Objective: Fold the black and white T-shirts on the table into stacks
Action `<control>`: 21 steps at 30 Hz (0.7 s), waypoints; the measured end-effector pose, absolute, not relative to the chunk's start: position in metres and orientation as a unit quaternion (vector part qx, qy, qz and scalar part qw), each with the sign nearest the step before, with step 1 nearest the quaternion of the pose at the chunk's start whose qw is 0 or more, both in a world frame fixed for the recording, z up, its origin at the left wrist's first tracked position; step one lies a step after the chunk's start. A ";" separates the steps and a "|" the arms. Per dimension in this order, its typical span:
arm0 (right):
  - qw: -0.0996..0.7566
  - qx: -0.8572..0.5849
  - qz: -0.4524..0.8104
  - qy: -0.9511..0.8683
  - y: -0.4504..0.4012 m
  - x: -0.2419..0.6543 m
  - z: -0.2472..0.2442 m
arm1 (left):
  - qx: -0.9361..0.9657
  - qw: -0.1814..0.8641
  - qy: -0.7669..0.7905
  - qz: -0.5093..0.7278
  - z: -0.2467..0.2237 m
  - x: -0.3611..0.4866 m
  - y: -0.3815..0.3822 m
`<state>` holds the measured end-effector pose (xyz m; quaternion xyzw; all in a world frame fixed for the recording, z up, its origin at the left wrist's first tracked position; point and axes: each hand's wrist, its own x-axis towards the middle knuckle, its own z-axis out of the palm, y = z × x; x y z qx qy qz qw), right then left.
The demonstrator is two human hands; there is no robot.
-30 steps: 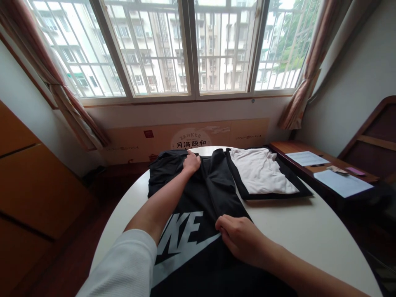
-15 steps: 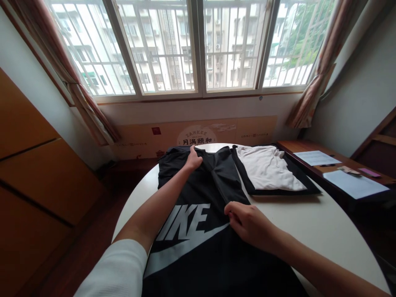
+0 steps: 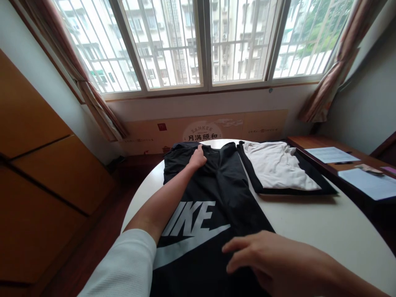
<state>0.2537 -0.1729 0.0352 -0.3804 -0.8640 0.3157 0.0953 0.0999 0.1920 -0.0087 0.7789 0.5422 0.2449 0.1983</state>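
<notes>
A black T-shirt (image 3: pixel 244 214) with a grey NIKE print and swoosh lies spread along the round white table (image 3: pixel 306 222), one side folded inward. My left hand (image 3: pixel 198 158) reaches to its far end and grips the cloth near the collar, fingertips partly hidden. Over the lower part of the shirt, my right hand (image 3: pixel 262 255) hovers with thumb and fingers apart, holding nothing. To the right of the shirt rests a folded white garment (image 3: pixel 275 167) on top of a black one (image 3: pixel 323 192).
A wooden desk (image 3: pixel 305 142) at the right carries paper sheets (image 3: pixel 332 154) and a pen. Behind the table, a printed cardboard panel (image 3: pixel 262 123) leans under the barred window (image 3: pixel 238 45). Wooden cabinets (image 3: pixel 46 185) stand at the left.
My right hand has let go of the shirt's folded edge and moved down toward me, its fingers opening. The folded side now lies flatter. My left hand stays near the collar.
</notes>
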 end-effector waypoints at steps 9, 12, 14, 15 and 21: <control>0.004 -0.316 0.252 -0.914 -0.176 0.254 0.017 | 0.678 0.387 0.555 0.286 -0.006 0.118 0.214; 0.048 -0.310 0.274 -0.909 -0.172 0.256 0.010 | 0.685 0.438 0.499 0.299 -0.003 0.120 0.214; 0.094 -0.324 0.305 -0.891 -0.171 0.253 0.008 | 0.694 0.446 0.464 0.323 0.000 0.124 0.216; 0.117 -0.331 0.316 -0.881 -0.171 0.251 0.006 | 0.697 0.443 0.451 0.337 0.001 0.127 0.217; 0.178 -0.324 0.229 -0.900 -0.174 0.228 -0.027 | 0.729 0.358 0.456 0.362 0.001 0.138 0.227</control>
